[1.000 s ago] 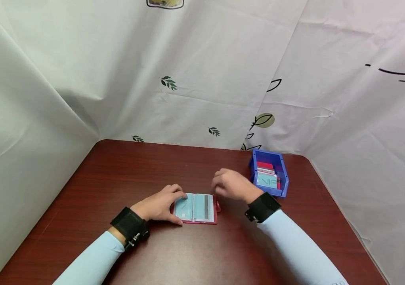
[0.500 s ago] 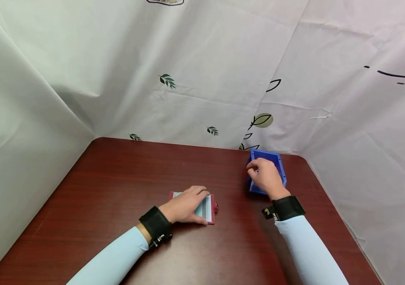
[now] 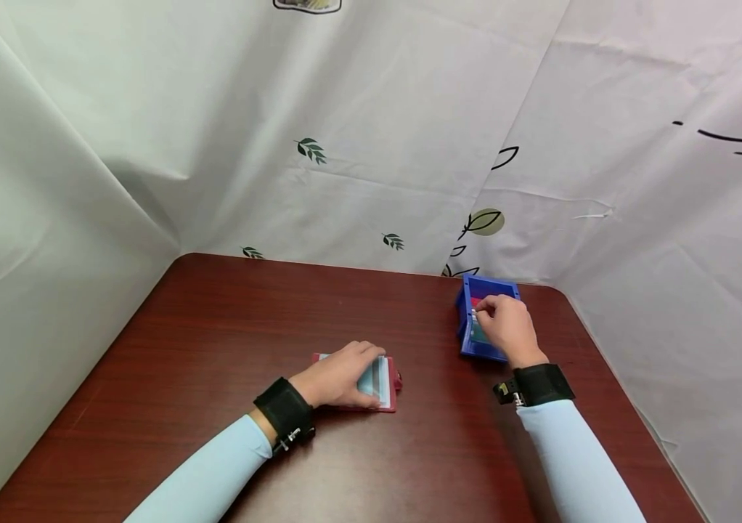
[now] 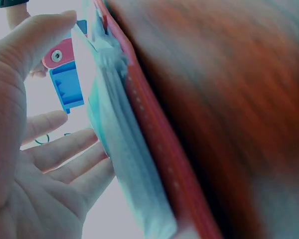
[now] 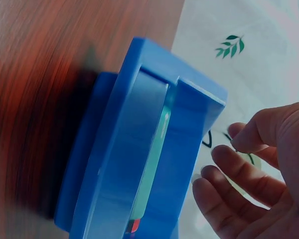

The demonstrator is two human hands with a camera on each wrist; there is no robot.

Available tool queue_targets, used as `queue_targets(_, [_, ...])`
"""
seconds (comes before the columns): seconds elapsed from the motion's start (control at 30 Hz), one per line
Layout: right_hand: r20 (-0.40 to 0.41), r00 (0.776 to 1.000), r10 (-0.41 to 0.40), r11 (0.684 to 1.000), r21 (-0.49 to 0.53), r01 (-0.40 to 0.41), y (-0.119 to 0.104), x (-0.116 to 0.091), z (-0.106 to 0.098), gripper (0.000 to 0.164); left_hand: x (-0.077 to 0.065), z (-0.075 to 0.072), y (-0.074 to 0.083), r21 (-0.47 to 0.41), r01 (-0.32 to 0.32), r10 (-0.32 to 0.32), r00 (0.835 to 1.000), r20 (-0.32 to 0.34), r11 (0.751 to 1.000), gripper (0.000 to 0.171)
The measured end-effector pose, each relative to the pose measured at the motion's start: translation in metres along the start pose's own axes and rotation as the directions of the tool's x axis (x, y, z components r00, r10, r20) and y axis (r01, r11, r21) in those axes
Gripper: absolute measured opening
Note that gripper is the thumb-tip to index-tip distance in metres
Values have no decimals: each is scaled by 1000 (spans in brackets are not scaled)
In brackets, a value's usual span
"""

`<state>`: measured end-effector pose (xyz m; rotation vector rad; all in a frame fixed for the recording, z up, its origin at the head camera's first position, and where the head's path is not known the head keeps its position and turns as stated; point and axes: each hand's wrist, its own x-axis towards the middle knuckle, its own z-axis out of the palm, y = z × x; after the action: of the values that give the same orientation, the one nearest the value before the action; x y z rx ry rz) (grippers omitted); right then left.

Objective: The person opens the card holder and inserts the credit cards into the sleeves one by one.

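A red card holder (image 3: 392, 401) lies open on the table, with clear sleeves (image 4: 124, 149) and light blue cards inside. My left hand (image 3: 338, 376) rests across it, fingers spread; the thumb and fingertips touch the sleeves in the left wrist view. Much of the left page is hidden under that hand. Over the blue bin (image 3: 483, 354) hovers my right hand (image 3: 510, 327), its fingers loosely bent and thumb near the index finger. Nothing shows between those fingers in the right wrist view. Inside the bin stands a green card (image 5: 152, 164) with a bit of red beside it.
The brown wooden table (image 3: 247, 312) carries the card holder near its middle and the bin at its back right. White printed cloth (image 3: 358, 145) hangs behind the table and along both sides. A snap strap (image 4: 60, 54) sticks out from the holder's right edge.
My left hand has moved right across the card holder, covering more of it. My right hand has left the holder's right edge and gone over to the blue bin.
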<state>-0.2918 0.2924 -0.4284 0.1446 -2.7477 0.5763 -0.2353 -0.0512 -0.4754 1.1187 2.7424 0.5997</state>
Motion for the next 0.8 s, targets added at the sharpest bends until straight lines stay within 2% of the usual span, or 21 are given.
queue_targets(0.13, [45,999,25,999,-20,-24,5,1,-1,16,0,2,-2,-5,4,-4,1000,4,1000,84])
queue_targets(0.27, [133,990,56,997,-59,-48,8,2,-1,19,0,3,-4,7,-4,4,1000,15,1000,92])
queue_targets(0.47, [295,951,94,984,-174,-43,15,1,1,42,1,4,-4,1,-21,21,1000,16,1000,89])
queue_targets(0.53, [341,935,97,980,-197,-30,15,1,2,43,1,3,-5,-4,-22,22,1000,14,1000,87])
queue_targets(0.67, [381,919,100,976,-218,-16,14,0,4,34,1,2,-5,-7,-24,24,1000,7,1000,83])
queue_targets(0.8, [376,920,111,974,-226,-25,13,0,8,33,1,1,-5,-1,-23,23,1000,6,1000,77])
